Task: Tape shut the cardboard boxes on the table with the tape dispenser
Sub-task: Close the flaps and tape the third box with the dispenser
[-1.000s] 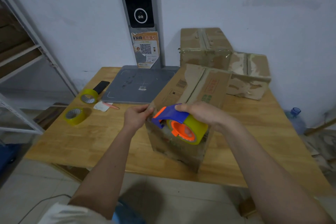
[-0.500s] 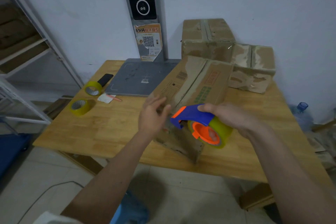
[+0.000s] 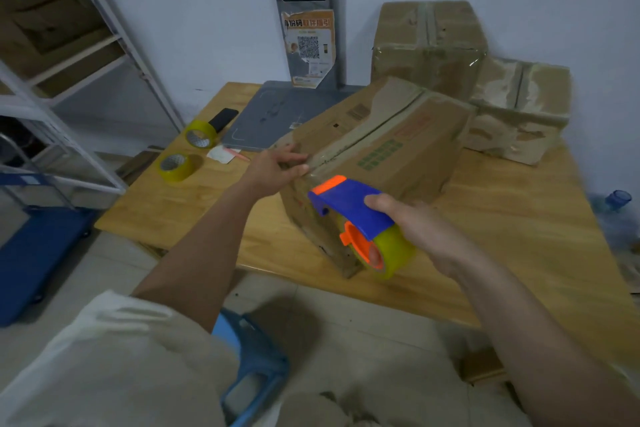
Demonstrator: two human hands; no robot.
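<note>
You face a wooden table (image 3: 502,218) pushed against a pale wall, and the large cardboard box (image 3: 391,149) in the middle of it is the landmark for everything else. Your left hand (image 3: 273,170) rests at the box's near top edge, fingers curled over the corner and pressed onto the cardboard just beside the centre seam. Your right hand (image 3: 422,232) grips the tape dispenser (image 3: 360,222), fingers wrapped round its blue handle and the yellowish roll; the dispenser's orange tip sits against the box's near face, just below the top edge and close to your left fingertips. Whether tape is already stuck down there cannot be told. Behind the box, against the wall, stands a taller taped box (image 3: 429,42), and beside that, behind and to the right of the landmark box, a lower taped box (image 3: 519,107). Left of the box lie two spare tape rolls (image 3: 176,166), one nearer you and one farther, with a black phone (image 3: 223,117) just beyond the farther roll and a small paper slip (image 3: 220,153) between the rolls and the box. Behind the box on the left lies a grey flat platform (image 3: 277,114) whose upright post carries an orange QR notice (image 3: 309,45). Metal shelving (image 3: 69,62) stands well left of the box, beyond the table's edge.
</note>
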